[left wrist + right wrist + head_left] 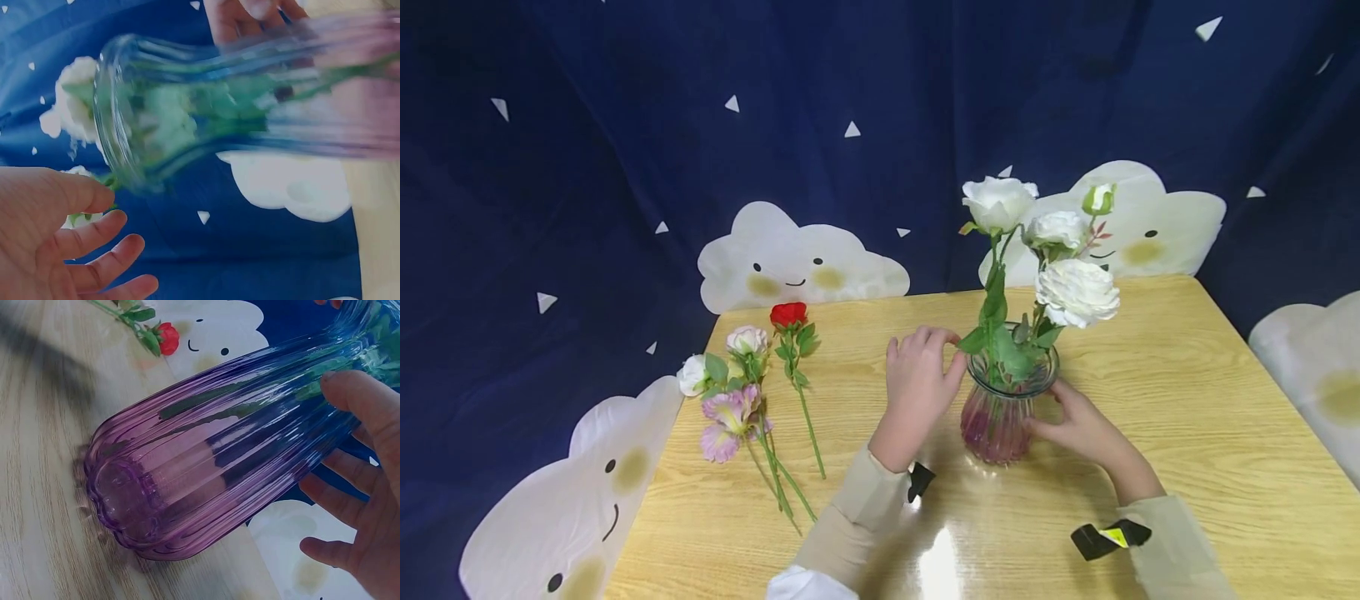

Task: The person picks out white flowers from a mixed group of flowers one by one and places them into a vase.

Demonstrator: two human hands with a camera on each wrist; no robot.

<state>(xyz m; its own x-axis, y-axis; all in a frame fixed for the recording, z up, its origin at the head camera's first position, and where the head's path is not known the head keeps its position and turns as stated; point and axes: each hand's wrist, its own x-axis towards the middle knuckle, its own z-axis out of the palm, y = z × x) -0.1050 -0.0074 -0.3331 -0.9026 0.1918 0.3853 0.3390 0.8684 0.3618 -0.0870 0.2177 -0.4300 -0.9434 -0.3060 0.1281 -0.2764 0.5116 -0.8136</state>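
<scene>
Surface (1187,375): one, pale wood, carrying the lot.
Vase (996,437): one, ribbed glass, upright right of the surface's middle, well in from the back edge, where both sides seem easy to reach.
Right grip (1078,421): at the vase's right, thumb and fingers apart, clamped on nothing; reads as steadying.
Left grip (917,375): by the rim's left, fingers apart, pinching nothing, perhaps guarding the leaves (994,304).
White roses (1077,292): three, propped up by the vase!
Loose flowers (727,421): four, near the left edge, likely parked within reach: red rose (788,315), pale pink rose (747,340), purple bloom (722,442), white bloom (692,375).
Bud (1099,200): just one, topping the right side.
</scene>
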